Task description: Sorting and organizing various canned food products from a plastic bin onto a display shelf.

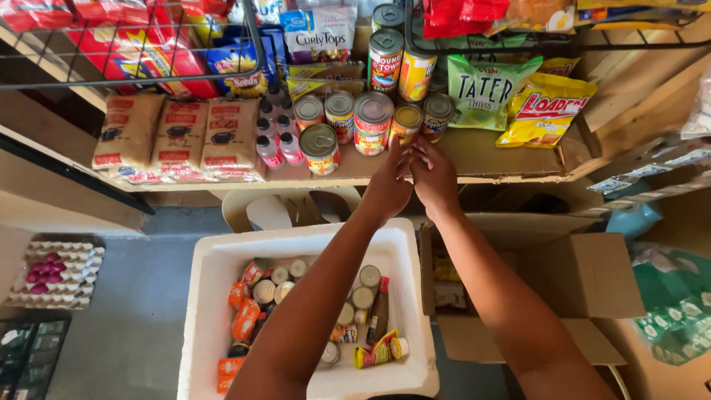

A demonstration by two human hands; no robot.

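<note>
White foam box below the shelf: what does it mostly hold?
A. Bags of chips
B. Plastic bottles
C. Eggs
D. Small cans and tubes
D: the white foam box holds small cans and tubes, while both hands reach up to the shelf.

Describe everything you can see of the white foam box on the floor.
The white foam box looks like thick-walled polystyrene, rectangular, lidless and open upward. It sits on the grey floor below the wooden shelf, beside an open cardboard box. Inside lie small tins, orange packets and tubes. The person's left forearm crosses above it.
</note>
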